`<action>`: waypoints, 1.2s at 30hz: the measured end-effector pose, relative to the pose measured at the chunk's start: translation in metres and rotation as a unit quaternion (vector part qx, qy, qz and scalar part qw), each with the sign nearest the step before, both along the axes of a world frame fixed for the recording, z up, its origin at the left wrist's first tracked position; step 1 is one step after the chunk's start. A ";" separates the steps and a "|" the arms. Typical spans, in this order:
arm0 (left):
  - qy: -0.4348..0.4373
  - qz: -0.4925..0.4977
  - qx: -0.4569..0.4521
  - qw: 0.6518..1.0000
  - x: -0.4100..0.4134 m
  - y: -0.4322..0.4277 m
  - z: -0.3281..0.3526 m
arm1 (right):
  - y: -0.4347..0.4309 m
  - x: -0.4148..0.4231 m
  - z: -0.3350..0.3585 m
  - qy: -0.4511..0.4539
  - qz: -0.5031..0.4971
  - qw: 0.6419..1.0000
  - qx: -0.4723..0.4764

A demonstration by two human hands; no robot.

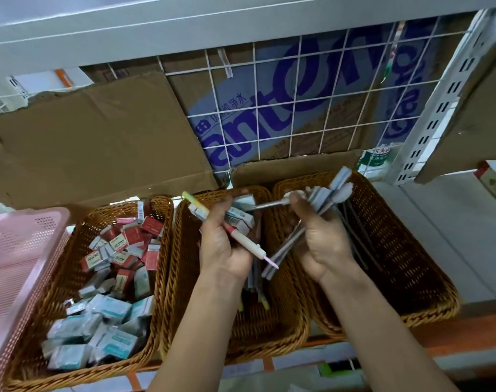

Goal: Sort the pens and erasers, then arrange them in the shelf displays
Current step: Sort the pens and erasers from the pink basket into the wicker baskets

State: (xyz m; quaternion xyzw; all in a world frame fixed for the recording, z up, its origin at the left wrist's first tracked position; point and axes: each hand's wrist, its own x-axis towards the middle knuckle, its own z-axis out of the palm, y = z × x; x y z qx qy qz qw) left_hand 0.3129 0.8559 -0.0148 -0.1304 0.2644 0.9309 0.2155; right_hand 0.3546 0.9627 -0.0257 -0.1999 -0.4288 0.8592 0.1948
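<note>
The person's two hands are raised side by side, near each other but not touching, over the middle wicker basket (255,321). The left hand (221,244) is curled round a mixed handful: a cream pen (248,244) with a pink tip pointing down towards the wrist, a few boxed erasers (239,219) and a yellow highlighter (193,199) poking out past the fingers. How many boxes it holds is hard to say, as the fingers cover most of them.

The right hand (323,244) is clamped on a bundle of grey pens (280,257), whose ends fan out above and below the fist; the motion blur makes a count impossible. A silver pen (265,205) bridges the gap between the hands – which one grips it cannot be told.

Below the wrists a few more pens lie in the middle basket, largely hidden by the forearms. To the left of the left hand, another wicker basket (163,250) holds a heap of red and teal eraser packs (113,292). Beyond it, a pink plastic crate (20,250) is cut off by the frame edge. Under and to the right of the right hand, a third basket (411,264) holds dark pens (360,239), partly screened by the hand. Beyond the fingertips, printed cardboard (99,131) stands behind a white wire grid (297,108).
</note>
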 end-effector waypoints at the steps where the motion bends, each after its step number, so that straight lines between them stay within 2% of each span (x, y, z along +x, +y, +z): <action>1: -0.014 0.006 -0.011 1.000 -0.002 0.000 0.001 | 0.008 0.000 0.000 -0.003 -0.023 1.000 -0.001; 6: -0.074 -0.019 -0.084 0.994 -0.009 -0.002 -0.009 | 0.066 -0.001 -0.001 -0.023 -0.055 0.997 -0.039; 7: -0.080 -0.029 -0.097 0.992 -0.008 -0.001 -0.011 | 0.076 -0.004 -0.001 -0.044 -0.062 0.997 -0.016; 10: -0.073 -0.066 -0.114 0.989 -0.004 0.001 -0.010 | 0.103 -0.016 -0.015 -0.160 -0.030 0.969 0.184; 13: -0.053 -0.088 -0.102 0.989 0.000 0.000 -0.010 | 0.120 -0.025 -0.031 -0.234 0.050 0.894 0.378; 16: -0.024 -0.094 -0.086 0.992 -0.001 -0.003 -0.012 | 0.118 -0.025 -0.037 -0.319 0.075 0.760 0.561; 17: -0.016 -0.091 -0.088 0.992 -0.002 -0.004 -0.013 | 0.114 -0.025 -0.037 -0.325 0.063 0.741 0.584; 21: 0.006 -0.082 -0.087 0.993 -0.003 -0.013 -0.014 | 0.073 -0.021 -0.017 -0.263 0.053 0.759 0.594; 22: 0.016 -0.085 -0.091 0.992 -0.003 -0.016 -0.014 | 0.058 -0.018 -0.011 -0.234 0.074 0.784 0.570; 24: 0.047 -0.091 -0.108 0.989 -0.002 -0.021 -0.014 | 0.030 -0.011 -0.001 -0.149 0.155 0.858 0.467; 25: 0.065 -0.093 -0.113 0.987 -0.002 -0.023 -0.013 | 0.017 -0.007 0.003 -0.119 0.210 0.875 0.419; 28: 0.090 -0.091 -0.119 0.985 0.002 -0.028 -0.010 | -0.011 -0.006 0.001 -0.076 0.295 0.853 0.424; 30: 0.087 -0.095 -0.122 0.984 0.003 -0.033 -0.009 | -0.022 -0.009 -0.002 -0.056 0.287 0.866 0.405; 33: 0.069 -0.113 -0.125 0.983 0.001 -0.043 -0.012 | -0.029 -0.010 -0.004 -0.075 0.290 0.901 0.314; 36: 0.047 -0.106 -0.130 0.985 0.002 -0.048 -0.013 | -0.032 -0.009 -0.006 -0.069 0.309 0.907 0.278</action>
